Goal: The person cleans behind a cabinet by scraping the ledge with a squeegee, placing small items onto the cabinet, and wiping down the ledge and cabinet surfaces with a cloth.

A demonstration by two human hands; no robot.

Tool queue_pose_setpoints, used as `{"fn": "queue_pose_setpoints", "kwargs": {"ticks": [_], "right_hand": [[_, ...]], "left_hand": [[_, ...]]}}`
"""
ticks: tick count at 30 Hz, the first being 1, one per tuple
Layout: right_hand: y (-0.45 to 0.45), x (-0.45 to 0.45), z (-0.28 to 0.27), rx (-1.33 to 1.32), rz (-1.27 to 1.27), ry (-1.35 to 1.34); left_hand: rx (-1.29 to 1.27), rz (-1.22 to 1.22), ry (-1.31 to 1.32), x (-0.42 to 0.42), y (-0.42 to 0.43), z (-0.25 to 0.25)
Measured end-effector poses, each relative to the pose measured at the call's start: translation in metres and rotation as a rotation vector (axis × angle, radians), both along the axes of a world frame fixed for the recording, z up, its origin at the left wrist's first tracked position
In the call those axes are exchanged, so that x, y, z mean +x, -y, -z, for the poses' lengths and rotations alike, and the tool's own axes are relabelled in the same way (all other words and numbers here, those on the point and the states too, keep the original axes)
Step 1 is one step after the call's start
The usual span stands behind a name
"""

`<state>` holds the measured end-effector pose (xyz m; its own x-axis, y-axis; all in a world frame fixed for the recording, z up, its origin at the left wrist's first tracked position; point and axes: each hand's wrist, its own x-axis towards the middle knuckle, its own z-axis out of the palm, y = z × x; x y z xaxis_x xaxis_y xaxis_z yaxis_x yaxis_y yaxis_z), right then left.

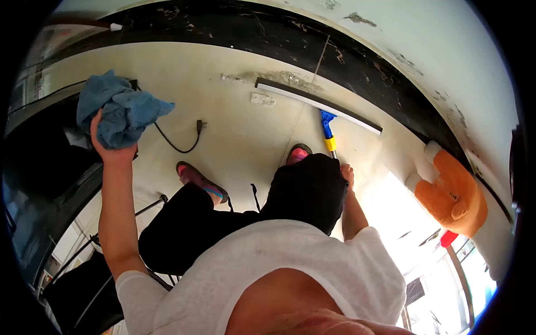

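Observation:
My left hand, fingers partly hidden, grips a crumpled blue cloth at the upper left. The cloth is by the corner of a glossy black panel-like object; whether it touches it I cannot tell. Beside my right knee, my right hand is curled closed at the handle of a floor squeegee. The knee hides part of the handle and the grip. The squeegee's long blade lies across the floor ahead of my feet, with a blue and yellow joint behind it.
A black power cord with a plug lies on the tiled floor. Debris and a pale flat piece are near the dark marble skirting. An orange and white plush-like object stands right.

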<state>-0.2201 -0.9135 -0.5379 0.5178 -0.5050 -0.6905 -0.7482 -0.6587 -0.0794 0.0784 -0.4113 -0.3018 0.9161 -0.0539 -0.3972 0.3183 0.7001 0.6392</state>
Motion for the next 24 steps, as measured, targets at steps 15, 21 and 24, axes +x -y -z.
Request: {"fn": "queue_pose_setpoints", "kwargs": {"ticks": [15,21,24], "right_hand": [[-0.027,0.096,-0.1,0.308,-0.251,0.382],[-0.105,0.232,-0.113,0.395,-0.626,0.593],[-0.137,0.272,-0.116,0.409,-0.77,0.595]], "left_hand": [[0.044,-0.202,0.002,-0.068,0.016,-0.062],[-0.006,-0.147,0.101,-0.081,0.011,-0.075],[-0.015,-0.204,0.088,-0.088,0.006,-0.079]]}}
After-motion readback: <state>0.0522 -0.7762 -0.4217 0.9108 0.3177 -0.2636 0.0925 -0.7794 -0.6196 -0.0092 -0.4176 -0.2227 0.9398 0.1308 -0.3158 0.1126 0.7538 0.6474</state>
